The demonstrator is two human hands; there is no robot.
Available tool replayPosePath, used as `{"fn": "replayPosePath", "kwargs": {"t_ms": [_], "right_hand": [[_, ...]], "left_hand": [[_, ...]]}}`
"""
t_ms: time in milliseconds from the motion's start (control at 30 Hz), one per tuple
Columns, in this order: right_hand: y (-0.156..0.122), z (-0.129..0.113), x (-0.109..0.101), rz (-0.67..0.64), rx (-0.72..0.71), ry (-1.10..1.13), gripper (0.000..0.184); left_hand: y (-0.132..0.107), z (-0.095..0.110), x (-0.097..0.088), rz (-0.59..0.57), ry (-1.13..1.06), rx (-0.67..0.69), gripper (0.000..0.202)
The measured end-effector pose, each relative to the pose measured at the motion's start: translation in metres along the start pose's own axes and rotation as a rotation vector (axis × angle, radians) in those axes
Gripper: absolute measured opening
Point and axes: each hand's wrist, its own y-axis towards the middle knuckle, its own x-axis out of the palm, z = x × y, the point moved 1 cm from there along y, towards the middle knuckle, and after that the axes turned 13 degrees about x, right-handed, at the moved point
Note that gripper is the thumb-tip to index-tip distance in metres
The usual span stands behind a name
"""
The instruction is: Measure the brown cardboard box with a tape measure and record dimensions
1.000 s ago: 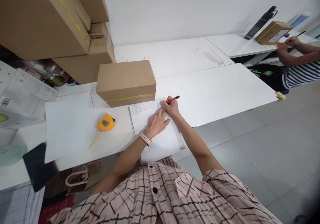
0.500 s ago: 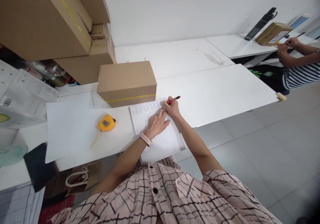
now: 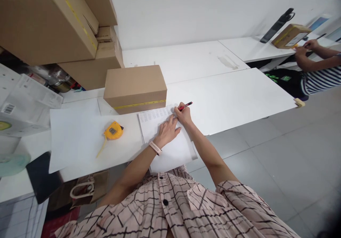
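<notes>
My right hand (image 3: 183, 114) grips a red and black pen (image 3: 185, 106) over the upper right of a white notepad (image 3: 170, 153). Rows of small handwriting run along the pad's top; the pen's tip is hidden by my fingers. Flat on the page, fingers spread, lies my left hand (image 3: 168, 129), its fingertips close to the right hand. Just behind the pad stands a closed cardboard box (image 3: 135, 85) with a yellow measuring-tape-like strip on its front. To the left, a yellow tape measure (image 3: 113, 130) rests on the table with a short end of tape out.
Large cardboard boxes (image 3: 48, 25) are stacked at the back left. A white sheet (image 3: 74, 135) lies left of the tape measure. At the far right, a co-worker's hands (image 3: 306, 48) are beside a small taped box (image 3: 291, 36) and a dark bottle (image 3: 277, 26).
</notes>
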Motion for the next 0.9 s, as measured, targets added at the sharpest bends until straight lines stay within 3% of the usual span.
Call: {"fn": "replayPosePath", "kwargs": {"t_ms": [900], "right_hand": [[0.0025,0.0047,0.0008,0.057,-0.012,0.053,0.027]], "left_hand": [[-0.0009,-0.0004,-0.0012,-0.005,-0.004,0.005,0.049]]}}
